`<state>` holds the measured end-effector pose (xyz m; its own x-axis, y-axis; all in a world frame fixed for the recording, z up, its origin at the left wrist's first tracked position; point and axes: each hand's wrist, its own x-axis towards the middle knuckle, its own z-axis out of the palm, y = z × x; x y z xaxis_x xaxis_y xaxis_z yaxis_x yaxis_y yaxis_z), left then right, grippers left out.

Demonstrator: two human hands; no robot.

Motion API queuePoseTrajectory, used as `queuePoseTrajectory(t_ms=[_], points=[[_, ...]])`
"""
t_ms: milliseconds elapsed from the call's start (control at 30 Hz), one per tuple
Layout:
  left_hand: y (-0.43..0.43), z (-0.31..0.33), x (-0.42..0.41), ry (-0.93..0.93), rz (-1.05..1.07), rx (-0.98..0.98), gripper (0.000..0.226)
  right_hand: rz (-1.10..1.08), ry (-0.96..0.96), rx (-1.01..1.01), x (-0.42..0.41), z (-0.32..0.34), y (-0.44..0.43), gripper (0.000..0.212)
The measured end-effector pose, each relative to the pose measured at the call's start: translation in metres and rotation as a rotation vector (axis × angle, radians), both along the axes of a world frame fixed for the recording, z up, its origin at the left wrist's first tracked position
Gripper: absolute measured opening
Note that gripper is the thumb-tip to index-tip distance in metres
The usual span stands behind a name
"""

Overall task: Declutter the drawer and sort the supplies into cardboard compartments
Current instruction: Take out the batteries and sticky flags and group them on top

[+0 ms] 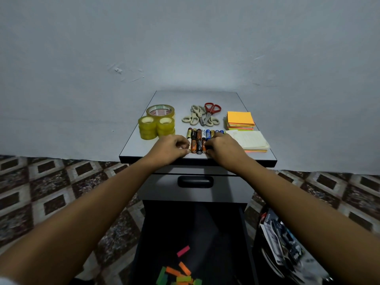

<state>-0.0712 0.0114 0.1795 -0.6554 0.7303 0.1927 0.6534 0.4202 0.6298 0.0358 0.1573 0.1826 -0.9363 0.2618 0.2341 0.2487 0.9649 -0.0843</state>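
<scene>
The batteries (198, 140) are lying in two short rows near the middle of the counter's (131, 150) front edge. Each cell's long axis is running from the front edge toward the back edge, so the rows themselves are stretching left to right.

The left hand (171, 148) is sitting at the left end of the near row and the right hand (223, 148) at its right end, so the row is lying directly between the two grips. Both grips are narrow, with fingers curling in on the outermost cells. The fingertips are hiding the contact, so the hands may be pinching single cells or only squeezing the row together.

Judging by this, the coming move is turning on that left-right line. Each hand is nearest its own end of the row, and any push or lift is going to act across the cells' long axes, where they are free to roll.

The tape rolls (157, 124) are standing toward the left edge and the scissors (202, 116) behind the batteries. The sticky notes (240, 119) are sitting along the right edge. Below the front edge the drawer (205, 233) is hanging open, with coloured paper strips (178, 272) lying loose inside. No cardboard compartment is showing in this view.
</scene>
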Motion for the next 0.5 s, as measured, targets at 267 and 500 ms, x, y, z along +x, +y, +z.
queuePoseTrajectory(t_ms=[267, 500], points=[[-0.0005, -0.0006, -0.0027, -0.006, -0.015, 0.0, 0.036, 0.009, 0.017, -0.026, 0.0016, 0.0009, -0.0017, 0.026], [-0.0025, -0.0014, -0.0044, -0.025, -0.018, 0.009, 0.043, 0.01, 0.04, -0.048, 0.0065, 0.004, -0.0047, 0.03]])
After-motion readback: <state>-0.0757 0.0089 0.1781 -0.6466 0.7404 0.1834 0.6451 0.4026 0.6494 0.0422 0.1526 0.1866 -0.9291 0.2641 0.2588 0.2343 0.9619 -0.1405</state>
